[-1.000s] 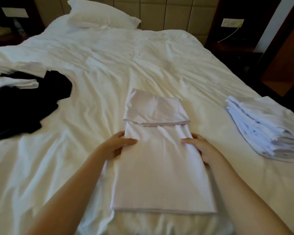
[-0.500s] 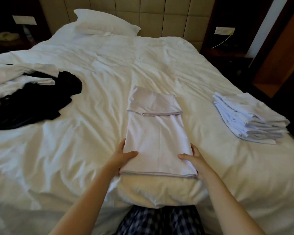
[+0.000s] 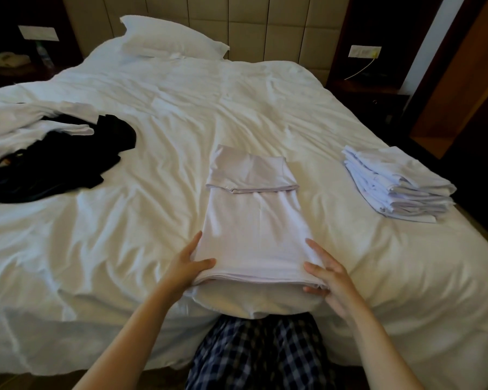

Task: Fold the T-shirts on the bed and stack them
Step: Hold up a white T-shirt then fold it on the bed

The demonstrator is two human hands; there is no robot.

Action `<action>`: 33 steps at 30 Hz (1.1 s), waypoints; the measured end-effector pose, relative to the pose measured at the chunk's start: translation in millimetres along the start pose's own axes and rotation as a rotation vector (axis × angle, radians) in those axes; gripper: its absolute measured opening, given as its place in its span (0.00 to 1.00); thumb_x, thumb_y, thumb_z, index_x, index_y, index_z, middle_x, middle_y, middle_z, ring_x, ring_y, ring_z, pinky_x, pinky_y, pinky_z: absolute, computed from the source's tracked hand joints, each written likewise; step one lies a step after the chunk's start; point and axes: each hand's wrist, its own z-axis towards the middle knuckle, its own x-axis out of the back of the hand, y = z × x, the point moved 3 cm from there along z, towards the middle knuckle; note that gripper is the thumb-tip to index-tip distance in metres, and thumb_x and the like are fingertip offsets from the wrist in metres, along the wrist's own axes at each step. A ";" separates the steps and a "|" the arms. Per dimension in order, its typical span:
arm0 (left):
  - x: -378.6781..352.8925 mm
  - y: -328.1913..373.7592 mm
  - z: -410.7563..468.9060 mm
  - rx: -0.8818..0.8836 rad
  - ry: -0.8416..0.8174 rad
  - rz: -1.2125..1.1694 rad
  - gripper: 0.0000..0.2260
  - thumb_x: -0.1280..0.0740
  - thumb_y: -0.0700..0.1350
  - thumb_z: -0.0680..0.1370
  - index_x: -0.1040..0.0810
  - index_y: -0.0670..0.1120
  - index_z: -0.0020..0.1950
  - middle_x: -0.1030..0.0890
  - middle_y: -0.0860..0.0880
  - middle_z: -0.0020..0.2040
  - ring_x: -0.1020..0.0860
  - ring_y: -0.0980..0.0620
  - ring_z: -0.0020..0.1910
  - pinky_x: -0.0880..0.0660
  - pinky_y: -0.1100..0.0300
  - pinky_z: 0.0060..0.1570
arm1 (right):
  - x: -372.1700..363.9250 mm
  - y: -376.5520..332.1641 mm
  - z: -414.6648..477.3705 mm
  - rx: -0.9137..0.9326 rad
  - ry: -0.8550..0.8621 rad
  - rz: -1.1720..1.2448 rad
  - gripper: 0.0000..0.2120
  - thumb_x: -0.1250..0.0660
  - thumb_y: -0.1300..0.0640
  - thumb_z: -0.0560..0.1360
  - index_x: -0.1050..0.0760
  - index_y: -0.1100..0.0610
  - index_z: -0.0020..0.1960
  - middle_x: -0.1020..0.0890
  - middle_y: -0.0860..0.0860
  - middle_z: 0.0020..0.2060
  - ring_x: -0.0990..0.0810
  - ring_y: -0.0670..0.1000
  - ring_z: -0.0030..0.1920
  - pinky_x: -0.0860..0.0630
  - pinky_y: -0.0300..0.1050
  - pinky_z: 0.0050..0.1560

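Observation:
A pale lilac T-shirt [image 3: 251,223], folded into a long narrow strip with its far end turned back, lies at the near edge of the bed [image 3: 181,114]. My left hand [image 3: 188,266] pinches the strip's near left corner, thumb on top and fingers under. At the near right corner, my right hand [image 3: 326,273] holds the hem between thumb and fingers. To the right lies a stack of folded white T-shirts [image 3: 395,184]. A pile of unfolded black and white T-shirts [image 3: 54,153] sits at the left.
A white pillow [image 3: 172,40] lies at the head of the bed against a padded headboard. Dark nightstands stand at both sides. My legs in checked trousers [image 3: 259,353] press against the bed's near edge. The duvet is wrinkled.
Both hands slid from the strip's middle sides down to its near corners and took hold of the hem. The view pulled back from the bed.

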 end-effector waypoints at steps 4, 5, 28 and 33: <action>6.5 23.8 2.7 0.164 -0.091 -0.139 0.05 0.33 0.36 0.75 0.17 0.41 0.46 0.20 0.45 0.41 0.23 0.52 0.34 0.26 0.67 0.27 | -2.8 -26.1 7.4 -0.120 -0.150 0.169 0.10 0.30 0.64 0.58 0.15 0.59 0.39 0.18 0.59 0.43 0.16 0.52 0.36 0.20 0.45 0.30; 9.7 26.9 4.9 0.197 -0.139 -0.163 0.05 0.32 0.35 0.73 0.17 0.39 0.43 0.21 0.45 0.38 0.24 0.52 0.32 0.26 0.67 0.27 | -0.1 -29.8 10.9 -0.136 -0.203 0.195 0.19 0.30 0.65 0.51 0.15 0.63 0.41 0.17 0.61 0.45 0.16 0.55 0.40 0.18 0.48 0.34; 10.4 46.3 81.4 -0.060 0.272 0.442 0.11 0.35 0.52 0.77 0.21 0.47 0.39 0.21 0.47 0.34 0.23 0.47 0.39 0.31 0.58 0.36 | -1.8 -46.6 97.0 0.066 0.402 -0.759 0.20 0.30 0.51 0.73 0.37 0.55 0.30 0.34 0.51 0.26 0.37 0.50 0.30 0.44 0.45 0.31; 6.5 42.8 84.6 -0.082 0.279 0.571 0.16 0.37 0.54 0.78 0.24 0.44 0.38 0.21 0.51 0.32 0.24 0.48 0.38 0.33 0.59 0.33 | -4.1 -47.0 98.5 0.051 0.424 -0.848 0.20 0.30 0.53 0.71 0.39 0.55 0.29 0.34 0.50 0.26 0.35 0.51 0.30 0.42 0.46 0.31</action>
